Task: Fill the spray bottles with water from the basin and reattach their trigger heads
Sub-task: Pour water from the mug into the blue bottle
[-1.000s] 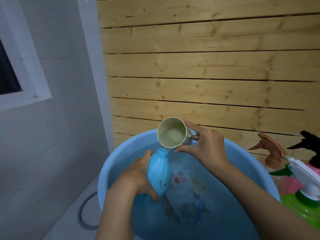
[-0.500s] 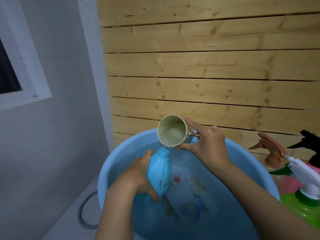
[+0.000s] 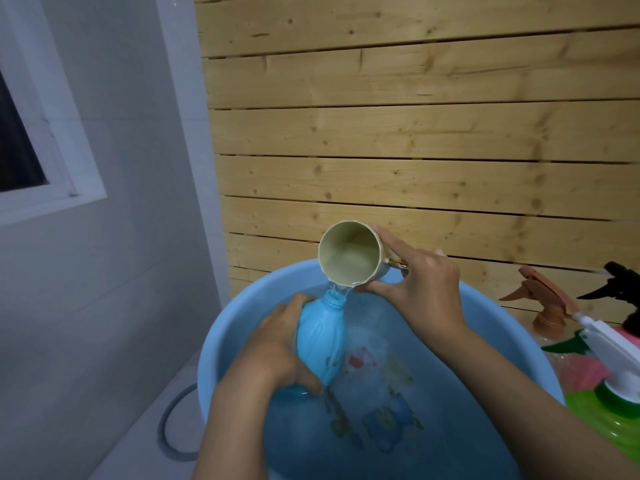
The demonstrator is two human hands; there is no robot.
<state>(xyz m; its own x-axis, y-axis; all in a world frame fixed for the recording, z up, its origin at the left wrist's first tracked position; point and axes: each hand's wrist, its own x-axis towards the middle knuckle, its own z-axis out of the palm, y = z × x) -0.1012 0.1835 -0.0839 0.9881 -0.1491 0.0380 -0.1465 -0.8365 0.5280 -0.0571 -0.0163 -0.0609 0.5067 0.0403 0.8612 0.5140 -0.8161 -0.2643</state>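
Left hand [image 3: 273, 351] grips the blue spray bottle [image 3: 322, 336] round its belly, neck open, no trigger head on it. Bottle tilted, base dipping into the water at the left side of the blue basin [image 3: 239, 317]. Right hand [image 3: 426, 292] grasps a beige cup [image 3: 349, 252] by its side, thumb under, forefinger along the top. Cup tipped just above the bottle neck; a thin stream of water [image 3: 337, 291] runs from lip to neck, some running down the bottle's flank. Beyond the basin's right rim: brown trigger head [image 3: 543, 299], black trigger head [image 3: 620, 282], white trigger head [image 3: 609, 344] on a green bottle [image 3: 620, 431]. Pine-slat wall [image 3: 415, 133] behind.
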